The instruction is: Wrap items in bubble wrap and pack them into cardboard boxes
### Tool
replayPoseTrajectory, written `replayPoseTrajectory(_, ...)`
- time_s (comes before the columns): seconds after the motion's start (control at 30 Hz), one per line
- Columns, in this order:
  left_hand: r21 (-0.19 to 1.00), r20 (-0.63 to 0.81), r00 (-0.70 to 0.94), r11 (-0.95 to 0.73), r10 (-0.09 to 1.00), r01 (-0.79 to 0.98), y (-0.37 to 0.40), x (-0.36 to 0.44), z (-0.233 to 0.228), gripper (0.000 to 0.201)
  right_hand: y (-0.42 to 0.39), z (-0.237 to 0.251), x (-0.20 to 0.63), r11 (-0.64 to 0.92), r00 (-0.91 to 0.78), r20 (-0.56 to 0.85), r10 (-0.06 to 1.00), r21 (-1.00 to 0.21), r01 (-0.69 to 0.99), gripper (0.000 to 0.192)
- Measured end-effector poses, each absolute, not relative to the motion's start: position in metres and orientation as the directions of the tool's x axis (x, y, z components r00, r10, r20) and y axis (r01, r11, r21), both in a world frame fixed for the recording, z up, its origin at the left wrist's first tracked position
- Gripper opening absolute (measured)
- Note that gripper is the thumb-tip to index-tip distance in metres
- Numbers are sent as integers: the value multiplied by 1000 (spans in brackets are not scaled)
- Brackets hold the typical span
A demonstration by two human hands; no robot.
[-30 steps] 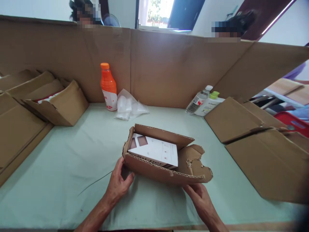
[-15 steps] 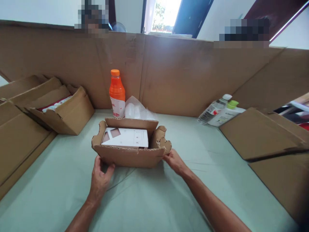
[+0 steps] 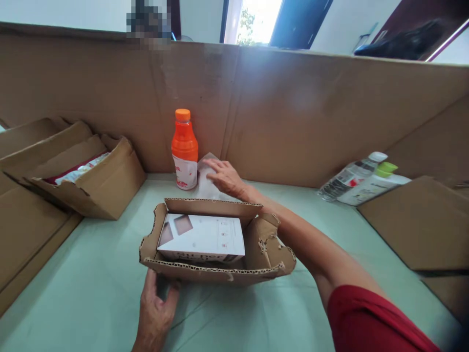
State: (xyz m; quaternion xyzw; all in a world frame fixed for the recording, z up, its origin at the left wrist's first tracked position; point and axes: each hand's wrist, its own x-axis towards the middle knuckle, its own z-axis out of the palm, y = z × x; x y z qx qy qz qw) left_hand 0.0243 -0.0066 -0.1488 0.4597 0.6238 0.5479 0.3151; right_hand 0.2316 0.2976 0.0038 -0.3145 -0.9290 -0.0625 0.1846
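An open cardboard box (image 3: pixel 205 274) with torn corrugated edges sits on the pale green tabletop, holding a white product carton (image 3: pixel 203 237). My left hand (image 3: pixel 156 308) holds the box's near left corner. My right hand (image 3: pixel 225 177) reaches past the box and rests, fingers spread, on a clear plastic bag (image 3: pixel 205 183) by the back wall. An orange bottle (image 3: pixel 184 149) stands upright just left of that hand.
A tall cardboard wall (image 3: pixel 293 112) closes off the back. An open cardboard box (image 3: pixel 95 178) with red and white contents lies at left. Two bottles (image 3: pixel 362 178) lie at the right, beside flat cardboard sheets (image 3: pixel 421 220). A person's head shows behind the wall.
My right hand has let go of the box's right end and reached forward to the plastic bag. The box has shifted a little nearer me; my left hand stays on its corner.
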Motion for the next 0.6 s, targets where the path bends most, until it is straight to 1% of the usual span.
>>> replayPoseTrajectory(0.03,973,108,-396,-15,912,231,-6,25,-148,58,295,10,243,739,-629,472,617,-75,669,13)
replayPoseTrajectory(0.07,973,103,-421,-4,901,231,-5,25,-146,56,290,17,260,660,-474,559,681,-187,727,10)
replayPoseTrajectory(0.1,973,99,-444,7,890,230,-4,26,-144,53,282,23,279,564,-285,607,742,-336,754,11)
replayPoseTrajectory(0.13,973,95,-454,13,886,229,-3,26,-141,51,270,26,299,452,-76,593,802,-517,727,15)
replayPoseTrajectory(0.17,973,88,-451,21,888,231,-3,27,-138,49,255,27,320,329,113,511,852,-691,644,20)
replayPoseTrajectory(0.2,971,79,-447,32,891,236,-2,27,-134,48,236,25,339,204,254,381,889,-826,526,24)
replayPoseTrajectory(0.23,970,68,-441,44,895,240,-2,27,-130,48,213,18,355,83,341,231,911,-914,397,27)
replayPoseTrajectory(0.27,969,56,-439,57,897,241,-1,28,-126,48,186,9,369,-12,371,110,922,-950,311,29)
replayPoseTrajectory(0.3,969,46,-440,66,897,237,-1,28,-121,48,156,-3,380,-82,371,23,928,-961,265,31)
replayPoseTrajectory(0.37,972,36,-452,73,891,222,-2,30,-113,47,92,-28,393,-226,317,-151,936,-950,215,36)
replayPoseTrajectory(0.4,975,37,-456,69,889,213,-2,31,-110,46,61,-38,397,-334,253,-285,925,-926,178,40)
replayPoseTrajectory(0.43,976,37,-451,64,892,207,-3,31,-107,45,31,-45,400,-452,153,-431,889,-879,151,44)
replayPoseTrajectory(0.47,976,42,-450,60,892,210,-4,31,-105,44,6,-48,402,-540,41,-541,840,-828,153,47)
replayPoseTrajectory(0.5,972,55,-449,55,892,229,-5,30,-103,44,-14,-48,403,-586,-65,-604,795,-790,178,48)
replayPoseTrajectory(0.53,962,79,-451,51,889,269,-6,29,-101,42,-29,-45,403,-580,-142,-614,777,-785,217,48)
replayPoseTrajectory(0.57,944,117,-451,42,885,327,-7,26,-100,39,-38,-40,401,-526,-182,-575,798,-811,254,46)
replayPoseTrajectory(0.6,918,161,-445,32,881,396,-8,24,-99,36,-41,-35,399,-448,-193,-507,840,-849,280,44)
